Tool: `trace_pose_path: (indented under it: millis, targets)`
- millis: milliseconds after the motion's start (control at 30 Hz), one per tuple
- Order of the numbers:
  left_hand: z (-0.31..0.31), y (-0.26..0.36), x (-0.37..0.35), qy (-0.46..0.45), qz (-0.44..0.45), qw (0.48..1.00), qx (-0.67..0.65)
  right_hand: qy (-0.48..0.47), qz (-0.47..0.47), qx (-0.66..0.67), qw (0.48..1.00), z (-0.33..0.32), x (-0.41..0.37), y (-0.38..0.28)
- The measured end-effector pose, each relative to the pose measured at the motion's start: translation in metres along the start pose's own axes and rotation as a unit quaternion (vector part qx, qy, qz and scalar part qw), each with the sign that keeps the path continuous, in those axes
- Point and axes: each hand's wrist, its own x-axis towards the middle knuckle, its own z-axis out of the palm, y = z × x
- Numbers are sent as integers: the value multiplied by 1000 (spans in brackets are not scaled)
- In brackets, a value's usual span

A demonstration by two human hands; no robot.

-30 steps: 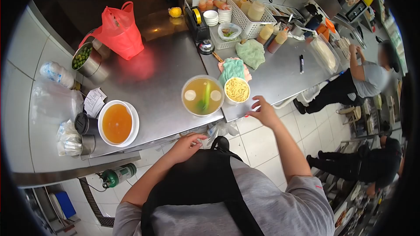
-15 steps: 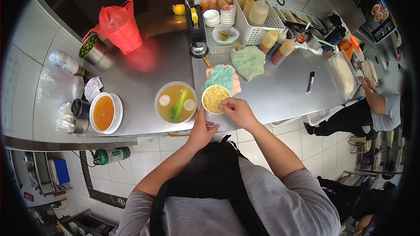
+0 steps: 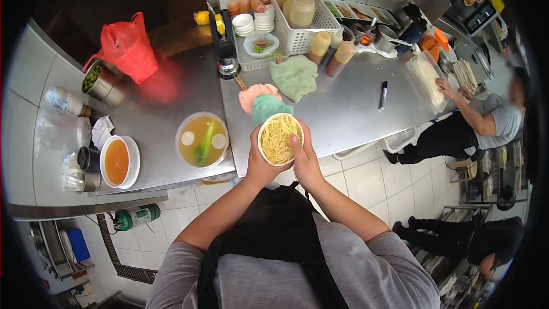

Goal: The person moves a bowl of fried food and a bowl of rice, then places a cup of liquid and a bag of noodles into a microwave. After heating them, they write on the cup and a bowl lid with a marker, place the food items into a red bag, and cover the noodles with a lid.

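Observation:
Both of my hands hold a round white tub of yellow noodles (image 3: 278, 140) over the counter's front edge. My left hand (image 3: 260, 163) wraps its left side, and my right hand (image 3: 307, 163) grips the right side with the thumb over the rim. The fingers beneath are hidden. Behind the tub lie a teal cloth (image 3: 269, 107) and a pink cloth (image 3: 251, 95). To the left stands a clear container of broth (image 3: 201, 139) with a green vegetable and pale round slices in it. Farther left is a white bowl of orange soup (image 3: 116, 161).
A white basket of sauce bottles (image 3: 306, 34), stacked small dishes (image 3: 264, 20) and a green cloth (image 3: 294, 77) are at the back. A black marker (image 3: 383, 95) lies to the right. A red bag (image 3: 127, 48) stands back left. A co-worker (image 3: 486, 117) handles a tray at far right.
The noodle tub has been lifted toward me, and my right hand has gone from pinching at the noodles to gripping its side. The co-worker has reached onto the tray.

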Motion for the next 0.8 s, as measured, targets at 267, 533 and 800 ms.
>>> trace_pose_path:
  millis: [267, 533, 800]
  targets:
    - [12, 1, -1, -75, 29, 994, -68, 10, 63, 6, 998, -28, -21, -40]
    - [55, 6, -10, -153, -77, 979, -113, 33, 191, 104, 976, -72, -45, -33]
    - [117, -38, 10, -149, -74, 984, -67, -17, 237, -28, 971, -235, -55, 20]
